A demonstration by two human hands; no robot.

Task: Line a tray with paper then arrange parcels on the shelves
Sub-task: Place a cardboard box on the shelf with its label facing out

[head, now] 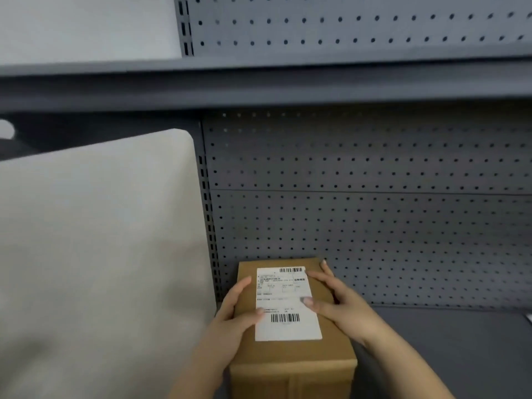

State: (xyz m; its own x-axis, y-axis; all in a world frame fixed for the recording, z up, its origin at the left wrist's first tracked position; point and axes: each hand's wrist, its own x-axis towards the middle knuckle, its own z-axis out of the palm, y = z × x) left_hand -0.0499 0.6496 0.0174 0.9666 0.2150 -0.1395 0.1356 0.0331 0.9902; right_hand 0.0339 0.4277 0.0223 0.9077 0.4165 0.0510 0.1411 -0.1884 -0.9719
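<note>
Clasping parcel (293,378), apparently on shelf (449,344): left hand (230,321), right hand (339,305).

From here I see my left hand (230,318) and right hand (339,303) bare, forearms uncovered, fingernails grown slightly past the fingertips.

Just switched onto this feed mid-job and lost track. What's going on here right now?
A person holds a cardboard box with both hands: the left hand grips its left side and the right hand its right, thumbs on top beside the shipping label. The box is at the left end of a grey shelf, its far end close to the pegboard back. Whether it already rests fully on the shelf cannot be told.
</note>
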